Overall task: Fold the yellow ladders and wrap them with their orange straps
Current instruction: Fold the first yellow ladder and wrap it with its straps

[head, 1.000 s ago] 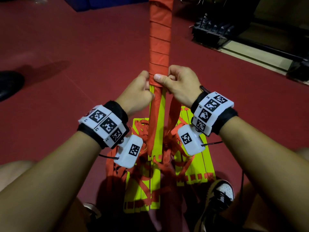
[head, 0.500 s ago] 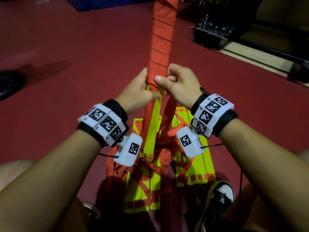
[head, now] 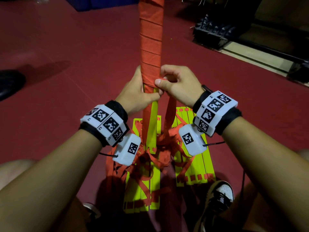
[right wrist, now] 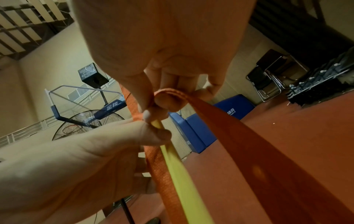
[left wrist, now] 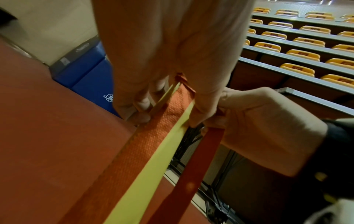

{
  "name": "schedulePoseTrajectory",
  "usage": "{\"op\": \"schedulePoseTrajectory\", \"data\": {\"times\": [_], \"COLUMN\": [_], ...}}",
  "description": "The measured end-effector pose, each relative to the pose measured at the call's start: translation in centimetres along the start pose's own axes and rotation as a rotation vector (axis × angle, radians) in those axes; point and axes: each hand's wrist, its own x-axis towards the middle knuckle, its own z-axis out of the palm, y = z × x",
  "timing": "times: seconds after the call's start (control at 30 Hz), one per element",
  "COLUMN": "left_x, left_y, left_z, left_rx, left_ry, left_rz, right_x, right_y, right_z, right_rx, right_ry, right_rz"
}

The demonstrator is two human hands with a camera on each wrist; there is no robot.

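A folded yellow ladder bundle (head: 153,126) stands tilted away from me, its upper length wound in orange strap (head: 151,42). My left hand (head: 138,91) grips the bundle at the lowest wrap, fingers on the far side and thumb across the front. My right hand (head: 175,84) pinches the loose orange strap (head: 170,113) against the bundle's right edge; the strap loops over its fingers (right wrist: 164,100) and hangs down. The bare yellow slats (left wrist: 153,166) run between both hands. More folded yellow ladders (head: 192,158) with tangled orange straps lie flat on the floor below.
The red floor (head: 66,47) spreads all round. A black rack (head: 212,34) sits at the far right, a dark shoe (head: 10,84) at the left edge. My own shoe (head: 219,196) and knees frame the pile. Blue mats (right wrist: 193,131) stand beyond.
The bundle has tipped slightly right and closer. My right hand has brought the strap round to the bundle's right edge, and my left thumb now crosses the front under the last wrap.
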Motion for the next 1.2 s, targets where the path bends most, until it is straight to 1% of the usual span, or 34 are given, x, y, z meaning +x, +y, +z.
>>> {"op": "schedulePoseTrajectory", "data": {"times": [0.07, 0.2, 0.33, 0.43, 0.53, 0.7, 0.77, 0.87, 0.93, 1.07, 1.2], "left_x": [0.1, 0.1, 0.0, -0.2, -0.5, -0.3, -0.3, -0.4, -0.2, 0.1, 0.2], "left_y": [0.0, 0.6, 1.0, 1.6, 2.1, 1.8, 1.4, 0.9, 0.9, 1.3, 1.4], "left_z": [-0.2, -0.6, -0.5, -0.5, -0.4, -0.4, -0.3, -0.2, -0.4, -0.6, -0.5], "left_rx": [0.054, 0.095, 0.076, 0.070, 0.045, -0.010, 0.009, 0.041, 0.001, -0.059, -0.050], "left_ry": [0.026, 0.109, 0.119, 0.081, 0.010, -0.080, -0.076, 0.007, 0.022, -0.042, -0.085], "left_rz": [-0.036, -0.115, -0.136, -0.113, -0.087, -0.045, -0.046, -0.063, -0.075, -0.060, -0.024], "right_x": [0.1, -0.3, -0.4, -0.2, -0.2, -0.3, -0.3, -0.2, 0.0, 0.2, 0.5], "right_y": [0.0, -0.4, -0.3, 0.0, 0.1, -0.2, -0.2, -0.1, 0.0, 0.0, 0.2], "right_z": [-0.1, -0.7, -0.7, -0.7, -0.5, -0.4, -0.3, -0.1, 0.0, 0.1, 0.3], "right_rx": [-0.042, -0.255, -0.310, -0.279, -0.208, -0.109, -0.054, 0.001, 0.012, -0.036, -0.031], "right_ry": [0.022, 0.043, 0.058, 0.090, 0.125, 0.142, 0.148, 0.128, 0.125, 0.092, 0.046], "right_rz": [-0.002, -0.009, -0.023, -0.001, -0.013, -0.003, -0.011, -0.011, -0.003, 0.016, -0.023]}}
